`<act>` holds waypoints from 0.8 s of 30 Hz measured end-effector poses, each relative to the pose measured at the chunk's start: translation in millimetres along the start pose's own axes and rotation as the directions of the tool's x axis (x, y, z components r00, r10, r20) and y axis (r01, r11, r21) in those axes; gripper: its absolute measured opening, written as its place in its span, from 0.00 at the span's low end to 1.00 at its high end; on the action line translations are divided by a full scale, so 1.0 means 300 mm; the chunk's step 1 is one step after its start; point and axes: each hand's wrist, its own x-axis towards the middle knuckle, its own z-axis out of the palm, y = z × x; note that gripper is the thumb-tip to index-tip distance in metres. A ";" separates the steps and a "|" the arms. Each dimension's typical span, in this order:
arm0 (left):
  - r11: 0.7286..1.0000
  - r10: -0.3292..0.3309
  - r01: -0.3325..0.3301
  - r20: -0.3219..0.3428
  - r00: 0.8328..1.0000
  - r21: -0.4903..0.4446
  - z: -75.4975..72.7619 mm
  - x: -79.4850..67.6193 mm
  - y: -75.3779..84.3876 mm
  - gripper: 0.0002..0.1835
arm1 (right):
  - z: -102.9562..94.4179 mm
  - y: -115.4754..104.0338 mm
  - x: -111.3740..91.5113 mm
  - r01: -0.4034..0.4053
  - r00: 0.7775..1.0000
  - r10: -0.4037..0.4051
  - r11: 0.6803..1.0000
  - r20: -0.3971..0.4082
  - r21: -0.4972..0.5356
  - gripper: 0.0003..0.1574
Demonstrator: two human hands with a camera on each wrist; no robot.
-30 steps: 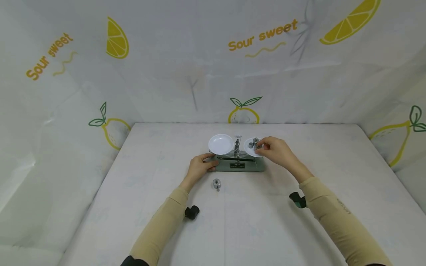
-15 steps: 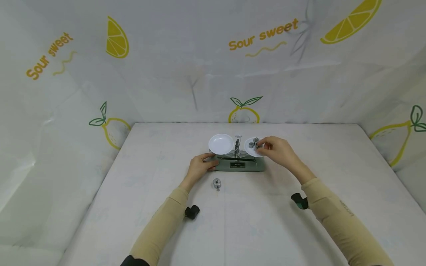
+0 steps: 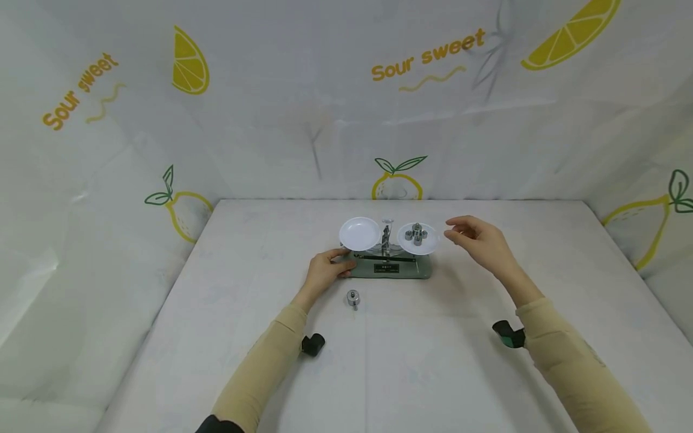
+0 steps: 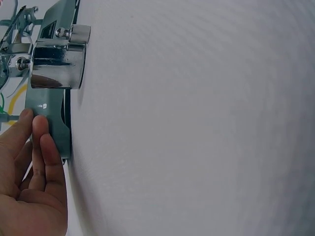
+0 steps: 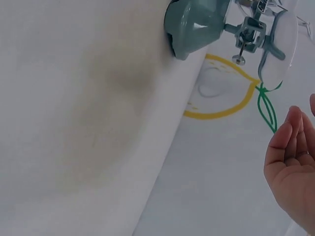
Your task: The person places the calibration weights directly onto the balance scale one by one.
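A green balance scale (image 3: 403,269) with two white pans stands toward the back of the table. My left hand (image 3: 323,273) grips the left end of its base, thumb in front and fingers behind; the left wrist view shows that hand (image 4: 34,177) against the base (image 4: 49,103). Several small metal weights (image 3: 417,240) stand together on the right pan (image 3: 431,242). The left pan (image 3: 360,233) bears nothing. My right hand (image 3: 483,243) hovers right of the right pan, fingers loosely bent, holding nothing. In the right wrist view this hand (image 5: 293,167) is apart from the pan (image 5: 283,49).
In front of the scale, a larger metal weight (image 3: 353,297) stands on the white table (image 3: 411,373), with a much smaller one (image 3: 355,308) beside it. A white backdrop with lemon prints (image 3: 397,187) rises behind the table.
My right hand has let go of a weight on the right pan and drawn back to the right. The left hand stays at the scale's base.
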 end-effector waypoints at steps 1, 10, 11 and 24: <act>1.000 0.003 -0.003 0.000 1.000 0.003 0.000 0.000 -0.002 0.24 | -0.006 0.008 -0.004 -0.013 1.000 0.013 1.000 0.006 0.011 0.26; 1.000 0.004 -0.004 0.001 1.000 0.004 -0.005 0.005 -0.005 0.24 | -0.019 0.060 -0.022 -0.120 0.982 0.093 0.979 0.164 0.162 0.30; 1.000 0.005 -0.005 0.003 1.000 0.004 -0.005 0.007 -0.005 0.24 | -0.014 0.067 -0.021 -0.129 0.977 0.092 0.973 0.191 0.190 0.31; 1.000 -0.008 0.008 -0.004 1.000 0.024 0.000 0.002 -0.001 0.24 | 0.100 0.132 -0.009 -0.243 0.901 0.090 0.915 0.424 0.323 0.35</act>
